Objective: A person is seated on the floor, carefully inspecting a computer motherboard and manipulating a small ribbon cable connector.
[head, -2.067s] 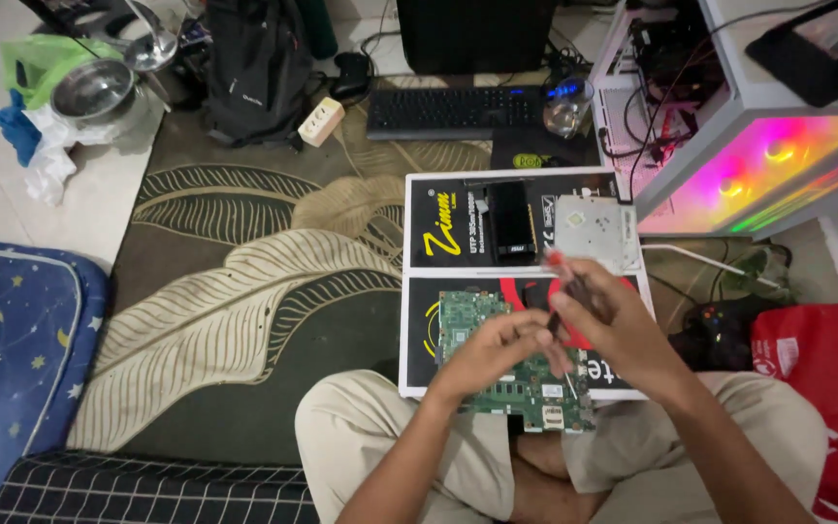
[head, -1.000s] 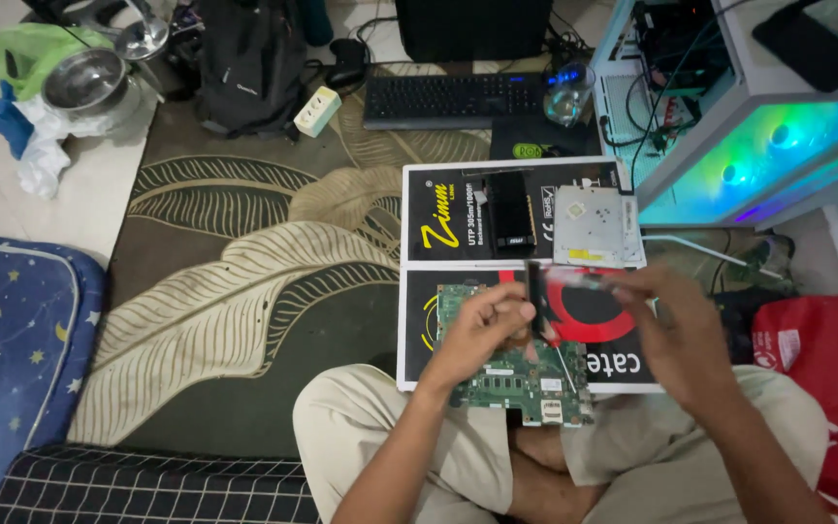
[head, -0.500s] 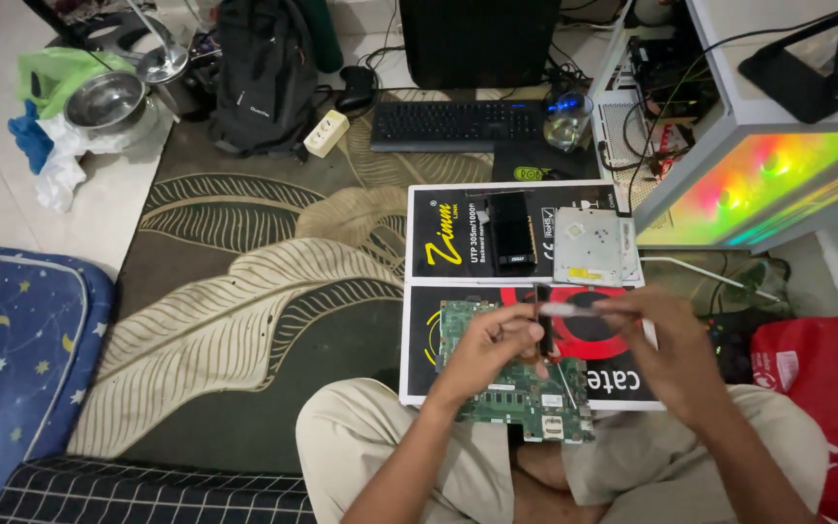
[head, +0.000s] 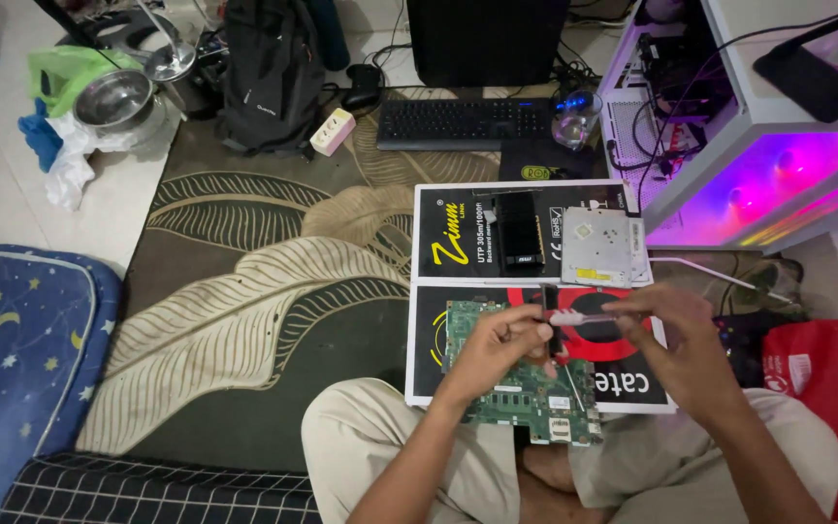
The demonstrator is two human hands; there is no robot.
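Legs (head: 458, 466): crossed on the floor, in light trousers.
Green board (head: 526, 383): flat on the lap edge and the box, partly under the left hand.
Left hand (head: 501, 344): resting on the green board, fingers curled together around the bottom of a thin dark stick (head: 549, 315) that stands up.
Right hand (head: 686, 340): just above the box, fingertips pinched shut on one end of a small see-through tube (head: 584, 317); the tube's other end is near the dark stick.
Flat box (head: 535, 291): black, white and red, lying open on the rug under the board.
Silver drive (head: 601, 247): on the far half of the box, beside a black block (head: 518, 233).
Rug (head: 244, 291): dark with big pale leaves.
Blue mat (head: 21, 359): at the left, with moons and stars.
Keyboard (head: 463, 123): farther off, black.
Backpack (head: 269, 73): dark, standing at the back.
Metal bowl (head: 113, 97): far left corner.
Glowing case (head: 778, 180): far right, pink and purple light.
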